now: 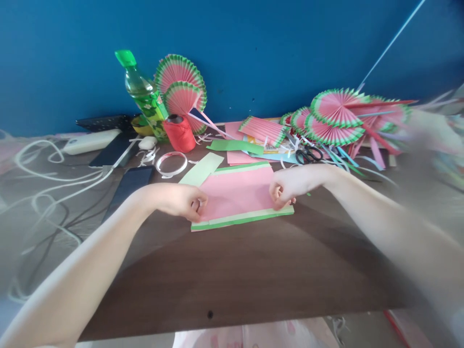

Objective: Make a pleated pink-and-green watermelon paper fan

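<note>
A pink sheet of paper [237, 193] lies flat on the brown table, with pale and bright green strips along its near and far edges. My left hand [184, 202] is at its left side, fingers curled in and fingertips on the near left corner. At the right side, my right hand [284, 187] has its fingers bent closed on the paper near the green border. Partly beneath the sheet's left side is a pale green strip [203, 169].
Behind the sheet lie a green strip [237, 146], black-handled scissors [309, 154] and pleated paper fans [337, 116]. To the left are a tape roll [171, 164], a red roll [180, 134], a green-capped bottle [147, 96], a dark phone [132, 186] and white cables [72, 181].
</note>
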{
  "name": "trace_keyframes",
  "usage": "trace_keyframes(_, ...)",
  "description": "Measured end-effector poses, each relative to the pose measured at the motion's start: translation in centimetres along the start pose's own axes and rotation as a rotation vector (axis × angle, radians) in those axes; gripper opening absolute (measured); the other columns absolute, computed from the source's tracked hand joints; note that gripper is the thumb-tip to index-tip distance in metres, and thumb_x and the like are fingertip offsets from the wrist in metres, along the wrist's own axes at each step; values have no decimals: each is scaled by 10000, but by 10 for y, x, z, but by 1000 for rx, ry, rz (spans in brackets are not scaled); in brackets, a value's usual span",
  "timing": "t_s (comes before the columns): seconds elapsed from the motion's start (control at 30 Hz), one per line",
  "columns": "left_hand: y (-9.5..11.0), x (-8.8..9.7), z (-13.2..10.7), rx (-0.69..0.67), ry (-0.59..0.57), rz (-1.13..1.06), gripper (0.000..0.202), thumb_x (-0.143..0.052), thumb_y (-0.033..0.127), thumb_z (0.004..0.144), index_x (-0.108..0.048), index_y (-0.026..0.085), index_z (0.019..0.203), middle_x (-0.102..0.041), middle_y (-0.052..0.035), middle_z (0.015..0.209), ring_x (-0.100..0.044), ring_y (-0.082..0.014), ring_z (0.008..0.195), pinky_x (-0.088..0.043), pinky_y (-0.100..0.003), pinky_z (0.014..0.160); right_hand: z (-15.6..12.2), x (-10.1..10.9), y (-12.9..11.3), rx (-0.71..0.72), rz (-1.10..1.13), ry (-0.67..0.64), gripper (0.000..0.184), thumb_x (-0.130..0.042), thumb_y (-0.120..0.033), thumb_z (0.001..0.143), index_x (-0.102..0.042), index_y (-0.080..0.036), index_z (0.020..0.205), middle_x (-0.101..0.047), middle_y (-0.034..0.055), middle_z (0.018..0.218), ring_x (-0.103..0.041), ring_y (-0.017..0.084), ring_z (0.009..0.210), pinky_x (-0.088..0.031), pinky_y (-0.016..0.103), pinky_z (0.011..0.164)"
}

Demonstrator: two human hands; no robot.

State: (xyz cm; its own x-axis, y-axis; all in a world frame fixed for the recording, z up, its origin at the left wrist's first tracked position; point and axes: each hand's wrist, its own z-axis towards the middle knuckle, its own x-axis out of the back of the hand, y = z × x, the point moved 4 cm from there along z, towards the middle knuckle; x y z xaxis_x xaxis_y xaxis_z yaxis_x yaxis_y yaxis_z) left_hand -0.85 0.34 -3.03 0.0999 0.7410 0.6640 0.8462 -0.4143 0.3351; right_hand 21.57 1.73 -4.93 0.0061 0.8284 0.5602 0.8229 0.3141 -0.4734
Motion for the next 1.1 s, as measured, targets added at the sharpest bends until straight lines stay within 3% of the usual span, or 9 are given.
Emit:
trace_keyframes(0.13, 6, -1, 1, 72, 70, 36, 332, -541, 492, 692, -482, 175, 613, -549, 13, 599, -448, -108, 547, -299, -210, 500, 0, 0, 1, 7, 11, -5, 272, -629, -416, 604, -599, -145, 618, -565, -8, 581, -541, 120, 567, -405, 232, 558)
trace_keyframes(0.37, 9, -3, 1, 130, 131, 61, 301, -568, 452, 673, -479, 179, 582, -546, 10, 553, -447, -114, 514, -261, -227, 480, -3, 0, -4, 36, 12, -28, 343, -627, -483, 614, -594, -142, 626, -550, -4, 591, -533, 117, 575, -412, 233, 567)
trace_keyframes(0.57, 17, -3, -6, 131, 186, 173, 227, -548, 402, 703, -537, 179, 660, -590, -7, 653, -487, -137, 582, -299, -240, 527, -4, 1, -2, 32, -22, -13, 277, -606, -413, 648, -628, -139, 679, -579, 6, 613, -553, 120, 584, -408, 222, 563)
trace_keyframes(0.67, 34, -5, -9, -16, 286, 216, 143, -465, 248, 746, -586, 187, 791, -634, -32, 825, -549, -172, 750, -379, -261, 656, -4, 1, -2, 31, -32, 0, 244, -604, -380, 648, -633, -140, 678, -585, 6, 610, -557, 120, 577, -401, 216, 551)
trace_keyframes(0.8, 53, -13, -5, -267, 429, 145, 416, -390, 110, 742, -527, 187, 1128, -546, -56, 1213, -478, -192, 1117, -364, -303, 933, -4, 1, -5, 67, -24, -5, 255, -609, -392, 642, -635, -139, 666, -563, -4, 583, -548, 118, 562, -403, 219, 544)
trace_keyframes(0.9, 57, -25, 7, -401, 465, 145, 531, -335, 130, 814, -342, 195, 1341, -346, -39, 1437, -292, -178, 1314, -245, -337, 1071, -3, 1, -5, 74, -17, 0, 259, -607, -402, 639, -619, -144, 635, -549, -12, 562, -539, 115, 544, -401, 225, 542)
trace_keyframes(1.0, 57, -43, 19, -571, 414, 207, 558, -300, 219, 879, -173, 202, 1422, -184, -30, 1506, -132, -188, 1384, -120, -391, 1125, -3, 1, -3, 76, 2, -7, 263, -608, -409, 635, -590, -148, 602, -547, -15, 552, -538, 112, 544, -397, 224, 543)
trace_keyframes(1.1, 54, -53, 28, -587, 409, 259, 599, -290, 265, 890, -64, 216, 1442, -125, -34, 1514, -89, -203, 1393, -50, -446, 1126, -2, 0, -1, 73, 18, -18, 262, -606, -409, 640, -577, -152, 600, -547, -18, 549, -537, 107, 544, -397, 218, 541)
